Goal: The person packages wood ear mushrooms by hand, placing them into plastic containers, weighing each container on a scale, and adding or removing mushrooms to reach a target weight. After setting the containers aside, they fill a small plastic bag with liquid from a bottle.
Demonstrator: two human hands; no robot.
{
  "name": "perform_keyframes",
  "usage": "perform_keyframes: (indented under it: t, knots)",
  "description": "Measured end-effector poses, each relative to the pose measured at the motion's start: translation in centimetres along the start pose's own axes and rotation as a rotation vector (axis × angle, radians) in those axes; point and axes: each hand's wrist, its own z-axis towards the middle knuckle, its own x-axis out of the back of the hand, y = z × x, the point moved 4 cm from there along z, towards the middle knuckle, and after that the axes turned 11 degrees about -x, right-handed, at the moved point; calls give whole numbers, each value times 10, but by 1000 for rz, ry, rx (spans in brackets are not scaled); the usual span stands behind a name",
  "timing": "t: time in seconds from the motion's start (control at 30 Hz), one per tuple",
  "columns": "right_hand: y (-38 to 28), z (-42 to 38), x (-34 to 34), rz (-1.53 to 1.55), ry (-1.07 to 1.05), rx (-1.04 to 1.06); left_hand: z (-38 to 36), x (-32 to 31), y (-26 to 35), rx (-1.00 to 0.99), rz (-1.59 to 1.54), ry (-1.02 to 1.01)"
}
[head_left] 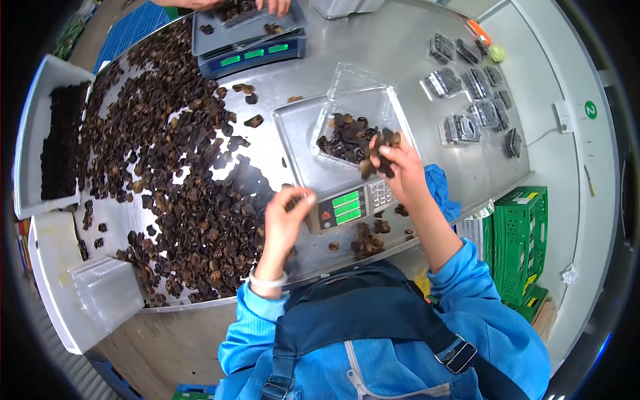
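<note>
My right hand (397,167) grips a small bunch of dark brown wood ear mushrooms (381,152) above the right side of a clear plastic punnet (322,135). More mushrooms lie inside the punnet, whose clear lid (353,79) stands open at the back. Under it is the metal pan (293,143) of a digital scale (347,208) with lit green displays. At the pan's front left corner, my left hand (288,212) has its fingers curled together. Whatever is between them, if anything, I cannot make out.
A wide heap of mushrooms (220,233) covers the table's left side. Another person's hand (273,5) is at a second scale (257,53). Filled punnets (477,83) stand far right, a blue cloth (440,190) nearer. White tubs (30,147) and green crates (523,233) flank the table.
</note>
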Motion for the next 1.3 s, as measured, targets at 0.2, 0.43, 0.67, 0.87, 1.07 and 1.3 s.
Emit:
perform_keyframes:
  t: [0.2,0.43,0.67,0.87,1.07,1.3]
  knots:
    - [0,44,6,-1256,186,427,114,-67,37,-392,195,203]
    - [0,12,15,-1025,180,498,96,-72,12,-525,465,75]
    - [-3,1,44,-893,297,503,71,60,-88,-226,970,120]
    - [1,-10,67,-719,341,396,68,112,-113,-112,592,222]
    - [18,-13,80,-548,339,309,59,85,-32,60,-268,358]
    - [30,0,60,-737,532,118,108,-72,29,-164,-251,-44]
